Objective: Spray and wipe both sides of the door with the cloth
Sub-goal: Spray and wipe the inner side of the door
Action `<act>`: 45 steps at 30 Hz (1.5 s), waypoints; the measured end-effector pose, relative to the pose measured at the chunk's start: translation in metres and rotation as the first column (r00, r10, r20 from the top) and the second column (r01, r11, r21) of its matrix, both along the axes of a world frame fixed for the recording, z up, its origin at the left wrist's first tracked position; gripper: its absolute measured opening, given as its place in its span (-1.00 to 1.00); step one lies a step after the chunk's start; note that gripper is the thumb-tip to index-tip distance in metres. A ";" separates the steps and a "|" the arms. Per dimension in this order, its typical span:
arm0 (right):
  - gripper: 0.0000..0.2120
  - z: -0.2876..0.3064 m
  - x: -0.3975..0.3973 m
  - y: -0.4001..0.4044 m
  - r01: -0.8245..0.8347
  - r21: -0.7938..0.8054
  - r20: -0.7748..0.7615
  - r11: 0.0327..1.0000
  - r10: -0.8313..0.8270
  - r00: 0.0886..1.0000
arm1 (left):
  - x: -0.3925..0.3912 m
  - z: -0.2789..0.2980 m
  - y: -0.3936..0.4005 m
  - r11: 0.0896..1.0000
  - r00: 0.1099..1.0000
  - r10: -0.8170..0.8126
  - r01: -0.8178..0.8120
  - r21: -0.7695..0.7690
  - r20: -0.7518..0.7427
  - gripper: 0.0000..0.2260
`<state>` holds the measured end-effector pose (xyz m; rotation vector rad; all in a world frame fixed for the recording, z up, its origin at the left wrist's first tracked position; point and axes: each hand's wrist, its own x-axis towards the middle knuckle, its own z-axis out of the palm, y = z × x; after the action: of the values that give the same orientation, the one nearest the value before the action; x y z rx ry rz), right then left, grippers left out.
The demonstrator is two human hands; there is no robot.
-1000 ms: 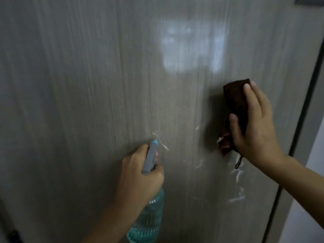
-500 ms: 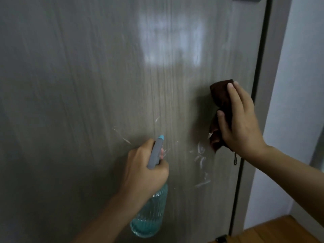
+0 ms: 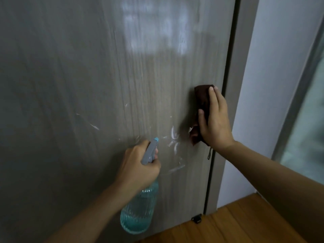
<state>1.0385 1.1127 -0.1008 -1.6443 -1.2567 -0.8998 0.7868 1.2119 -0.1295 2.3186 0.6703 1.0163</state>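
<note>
Nearest the camera, the left hand [image 3: 138,165] is wrapped around the grey trigger head of a spray bottle [image 3: 138,210], fingers curled tight about the neck, with the blue nozzle tip pointing up at the door [image 3: 87,85]. The ribbed, clear bottle hangs below the fist and holds pale blue liquid. Whether a finger is pulling the trigger cannot be told.

A little further on, the right hand [image 3: 214,120] lies flat on a dark brown cloth [image 3: 201,97], fingers straight and close together, thumb out to the side, pressing the cloth against the door near its right edge. A small loop [image 3: 209,154] of the cloth dangles below the wrist.

Between the two hands, white streaks of spray [image 3: 174,137] mark the grey wood-grain door, with more flecks to the left. A pale reflection [image 3: 156,30] shines higher up on the panel.

To the right stands the door frame [image 3: 240,85], then a light wall [image 3: 273,67]. Wooden floor [image 3: 236,223] shows at the bottom right, with a small black fitting [image 3: 196,218] at the door's foot.
</note>
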 end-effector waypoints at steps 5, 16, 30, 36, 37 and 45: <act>-0.37 -0.007 0.014 -0.005 -0.039 0.015 0.012 0.999 0.039 0.999 | 0.008 -0.012 -0.004 0.999 0.997 -0.042 0.042 0.000 -0.064 -0.79; -0.39 -0.010 0.022 -0.002 -0.093 0.060 0.019 0.994 0.092 0.996 | 0.013 -0.026 -0.006 0.994 0.994 -0.100 0.097 -0.049 -0.053 -0.95; -0.43 0.041 -0.028 0.053 -0.154 0.242 0.174 0.958 0.114 0.978 | -0.041 0.033 0.017 0.995 0.969 0.089 -0.094 0.011 0.231 -0.93; -0.46 0.039 -0.042 0.083 -0.011 0.282 0.115 0.959 -0.023 0.993 | -0.077 0.053 0.033 0.983 0.951 0.182 -0.177 -0.041 0.250 -0.83; -0.45 0.038 -0.046 0.088 0.015 0.287 0.086 0.958 -0.041 0.995 | -0.083 0.055 0.038 0.980 0.942 0.198 -0.188 -0.062 0.270 -0.80; -0.33 0.053 -0.111 0.128 0.060 0.417 -0.058 0.907 -0.040 0.998 | -0.119 0.076 0.061 0.967 0.899 0.253 -0.230 -0.105 0.357 -0.70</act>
<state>0.9272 1.2403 -0.0481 -1.3481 -0.9111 -1.0712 0.6682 1.2732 -0.0536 1.9447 0.8315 1.4764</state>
